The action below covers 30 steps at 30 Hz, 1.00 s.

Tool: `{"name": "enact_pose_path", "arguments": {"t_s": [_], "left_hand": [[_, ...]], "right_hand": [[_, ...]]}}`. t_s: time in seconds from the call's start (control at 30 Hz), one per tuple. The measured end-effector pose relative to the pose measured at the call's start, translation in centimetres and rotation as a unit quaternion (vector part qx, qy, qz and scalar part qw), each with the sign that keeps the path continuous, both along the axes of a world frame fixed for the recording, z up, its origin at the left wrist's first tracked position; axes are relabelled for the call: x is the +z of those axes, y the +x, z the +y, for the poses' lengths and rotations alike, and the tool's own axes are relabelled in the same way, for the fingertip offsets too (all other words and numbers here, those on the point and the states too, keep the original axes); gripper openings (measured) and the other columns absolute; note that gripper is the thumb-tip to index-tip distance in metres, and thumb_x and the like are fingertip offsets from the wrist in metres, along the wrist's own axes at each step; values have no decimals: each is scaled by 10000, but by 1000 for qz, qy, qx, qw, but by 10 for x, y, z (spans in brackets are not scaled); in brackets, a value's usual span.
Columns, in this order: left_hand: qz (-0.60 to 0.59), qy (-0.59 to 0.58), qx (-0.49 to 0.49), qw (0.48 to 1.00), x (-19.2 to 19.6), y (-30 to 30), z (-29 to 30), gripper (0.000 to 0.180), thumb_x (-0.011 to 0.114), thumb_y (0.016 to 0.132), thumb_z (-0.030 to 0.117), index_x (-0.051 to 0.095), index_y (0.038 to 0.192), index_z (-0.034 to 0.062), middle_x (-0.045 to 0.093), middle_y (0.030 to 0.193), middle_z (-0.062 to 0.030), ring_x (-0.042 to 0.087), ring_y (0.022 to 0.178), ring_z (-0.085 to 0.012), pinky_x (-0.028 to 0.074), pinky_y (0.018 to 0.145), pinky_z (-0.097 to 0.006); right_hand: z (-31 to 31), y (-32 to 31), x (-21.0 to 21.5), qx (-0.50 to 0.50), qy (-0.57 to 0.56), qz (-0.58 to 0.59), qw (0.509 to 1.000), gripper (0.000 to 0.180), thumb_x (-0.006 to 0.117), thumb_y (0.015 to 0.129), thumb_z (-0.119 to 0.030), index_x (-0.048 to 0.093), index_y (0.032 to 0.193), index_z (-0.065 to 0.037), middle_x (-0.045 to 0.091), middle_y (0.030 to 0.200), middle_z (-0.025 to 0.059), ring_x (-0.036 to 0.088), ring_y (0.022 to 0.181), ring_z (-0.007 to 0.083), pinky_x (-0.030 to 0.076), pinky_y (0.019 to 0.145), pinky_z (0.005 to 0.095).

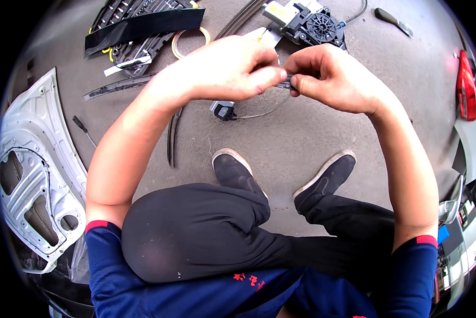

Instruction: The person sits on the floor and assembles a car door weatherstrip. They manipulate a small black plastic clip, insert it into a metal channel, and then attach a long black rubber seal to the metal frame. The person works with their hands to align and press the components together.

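My left hand and my right hand meet in front of me, above the floor. Both are closed, pinching a thin dark strip that shows only between the fingertips. A long black trim strip comes out to the left of my left forearm; whether it is the same piece is hidden. Just beyond my hands lies a window regulator motor with a round black housing. Its metal rail passes behind my fingers, and a black end piece with a thin cable shows below them.
A roll of tape and a black tool case under a black panel lie at the far left. A white door panel and a screwdriver are left. A scraper and red tail light are right.
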<state>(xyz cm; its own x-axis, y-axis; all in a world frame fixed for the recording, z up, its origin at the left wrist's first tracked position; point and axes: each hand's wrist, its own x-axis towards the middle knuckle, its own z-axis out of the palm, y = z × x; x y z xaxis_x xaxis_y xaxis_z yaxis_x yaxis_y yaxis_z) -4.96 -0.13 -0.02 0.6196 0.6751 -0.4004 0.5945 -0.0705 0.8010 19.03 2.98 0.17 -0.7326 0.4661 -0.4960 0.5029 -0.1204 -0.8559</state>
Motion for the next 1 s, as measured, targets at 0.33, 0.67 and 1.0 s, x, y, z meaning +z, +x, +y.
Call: {"name": "enact_pose_path", "arguments": {"t_s": [0.33,0.67,1.0], "left_hand": [[-52,59,10,997,-7,4,-7,192,669,978,148,605,881,-5,638,688,-107,620,637,-205,493,617,-379],[-57,43,8,997,-3,0,-10,127,629,997,109,656,986,-14,711,763,-100,701,716,-177,555,676,-338],[-51,-76,8,996,10,2,-5,160,574,987,89,685,1033,-17,755,819,-63,705,774,-124,562,736,-309]], "right_hand": [[2,-3,21,34,25,-51,998,198,612,885,-23,700,1040,64,689,825,46,602,775,78,523,730,295],[2,5,17,28,-13,-38,999,245,572,927,-30,702,1114,58,702,895,41,633,849,84,527,773,280],[-1,4,20,20,36,-34,999,237,638,859,-155,734,973,30,697,749,154,693,707,213,546,705,380]]}}
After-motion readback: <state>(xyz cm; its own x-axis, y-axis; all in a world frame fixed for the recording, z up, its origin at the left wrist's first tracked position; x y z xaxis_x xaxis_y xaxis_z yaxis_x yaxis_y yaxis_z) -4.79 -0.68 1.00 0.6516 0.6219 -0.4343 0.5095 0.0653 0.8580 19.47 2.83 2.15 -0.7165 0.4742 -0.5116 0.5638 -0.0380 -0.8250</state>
